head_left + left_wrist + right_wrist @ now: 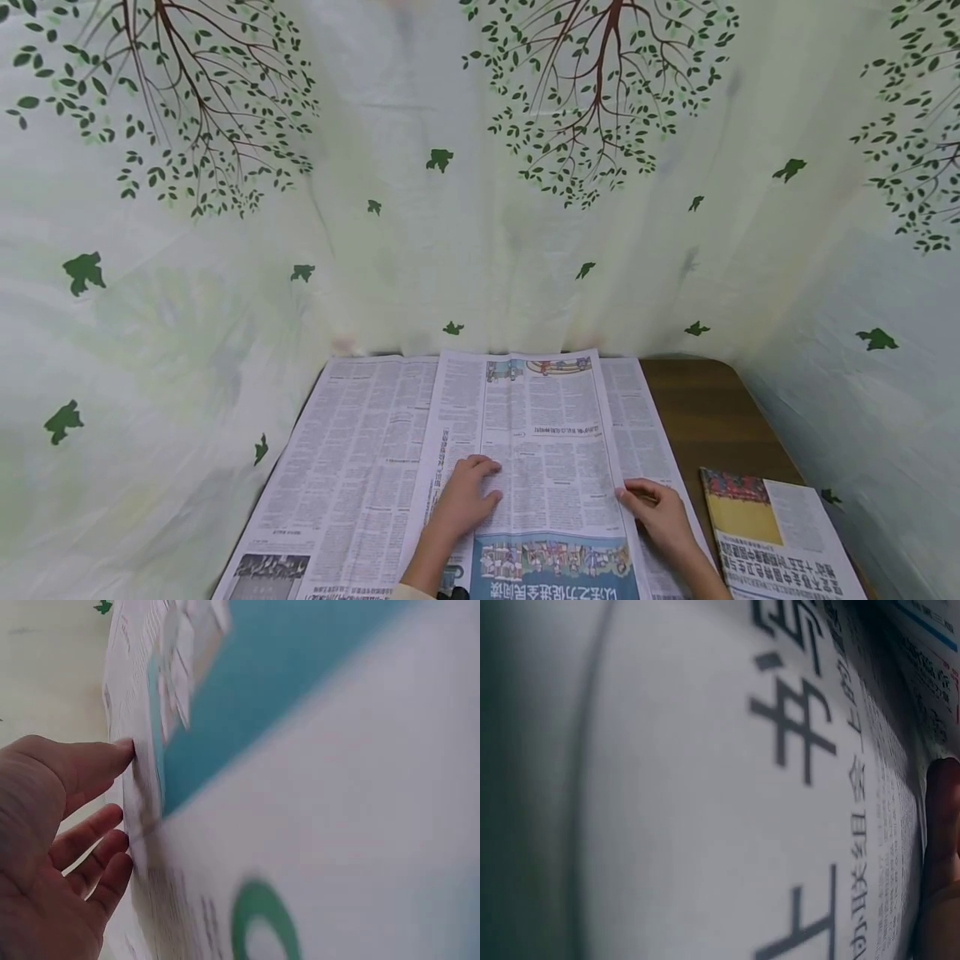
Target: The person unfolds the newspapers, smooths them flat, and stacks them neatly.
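A narrow folded newspaper [555,467] lies over a wider spread newspaper [360,450] in the head view. On its left part rests my left hand [467,498], thumb and fingers apart, fingertips touching the page. The left wrist view shows this left hand [67,817] with its fingertips at the paper and a teal printed band beyond. My right hand [663,518] pinches the folded newspaper's right edge between thumb and forefinger. Only part of the right hand [941,840] shows in the right wrist view, beside the printed sheet [682,780].
Another folded newspaper [780,533] with a yellow and red picture lies at the right on the dark brown table [705,417]. A pale curtain [510,250] printed with trees and green birds hangs behind the table and along both sides.
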`<action>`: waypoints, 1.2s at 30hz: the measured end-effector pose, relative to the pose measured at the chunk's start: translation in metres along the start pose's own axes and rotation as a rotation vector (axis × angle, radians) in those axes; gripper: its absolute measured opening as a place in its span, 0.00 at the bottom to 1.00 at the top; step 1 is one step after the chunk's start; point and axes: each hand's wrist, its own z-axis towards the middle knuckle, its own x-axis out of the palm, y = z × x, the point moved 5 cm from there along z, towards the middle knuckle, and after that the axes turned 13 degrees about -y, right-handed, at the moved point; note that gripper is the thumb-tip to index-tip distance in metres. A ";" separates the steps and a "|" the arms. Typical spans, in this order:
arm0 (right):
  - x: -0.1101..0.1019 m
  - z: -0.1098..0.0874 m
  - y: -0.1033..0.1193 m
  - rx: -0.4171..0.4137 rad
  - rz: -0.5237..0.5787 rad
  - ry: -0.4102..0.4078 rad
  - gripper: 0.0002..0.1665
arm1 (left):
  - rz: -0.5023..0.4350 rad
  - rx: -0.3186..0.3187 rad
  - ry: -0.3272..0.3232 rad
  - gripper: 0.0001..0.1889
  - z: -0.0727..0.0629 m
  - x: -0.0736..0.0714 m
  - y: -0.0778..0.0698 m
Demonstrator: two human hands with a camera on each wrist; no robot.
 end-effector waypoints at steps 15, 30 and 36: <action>0.008 -0.002 0.006 -0.127 -0.069 -0.040 0.15 | -0.157 0.036 0.123 0.20 0.008 0.035 -0.052; 0.009 -0.004 0.005 -0.161 -0.091 -0.091 0.13 | -0.444 -0.097 0.115 0.13 0.013 0.088 -0.103; 0.008 -0.005 0.006 -0.171 -0.083 -0.085 0.13 | -0.501 -0.268 -0.036 0.08 0.015 0.095 -0.117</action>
